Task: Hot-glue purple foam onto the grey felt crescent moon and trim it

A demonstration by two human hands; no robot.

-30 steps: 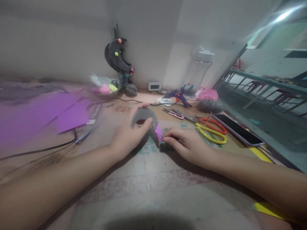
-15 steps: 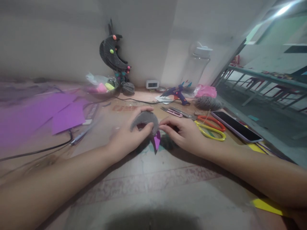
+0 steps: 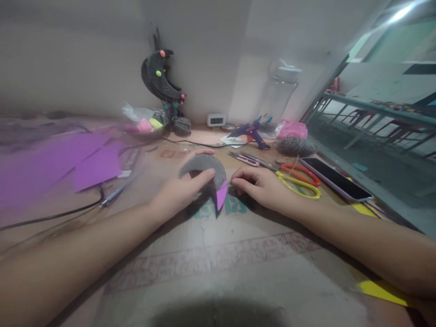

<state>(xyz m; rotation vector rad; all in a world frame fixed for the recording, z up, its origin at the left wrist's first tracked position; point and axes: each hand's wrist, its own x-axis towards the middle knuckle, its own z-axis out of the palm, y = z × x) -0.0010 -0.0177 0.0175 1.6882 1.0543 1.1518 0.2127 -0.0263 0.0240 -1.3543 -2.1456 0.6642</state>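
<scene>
My left hand [image 3: 179,190] grips a grey yarn-wrapped crescent [image 3: 206,164], thumb under the arch and fingers over the top. The crescent's lower tip is bare purple paper [image 3: 221,195] and points down at the table. My right hand [image 3: 260,186] rests just right of that tip with its fingers curled together near the table; whatever they pinch is too small to make out.
Yellow and orange scissors [image 3: 299,181], small snips [image 3: 247,159], a phone [image 3: 335,178], a grey yarn ball [image 3: 294,146] and a blue glue gun [image 3: 252,133] lie to the right. Purple paper sheets [image 3: 68,163], a black cable [image 3: 61,211] and a pen [image 3: 114,195] lie left. A finished dark crescent [image 3: 158,77] leans on the wall.
My left hand tilted the crescent so its purple tip points downward. My right hand drew back slightly from the tip and lowered toward the table.
</scene>
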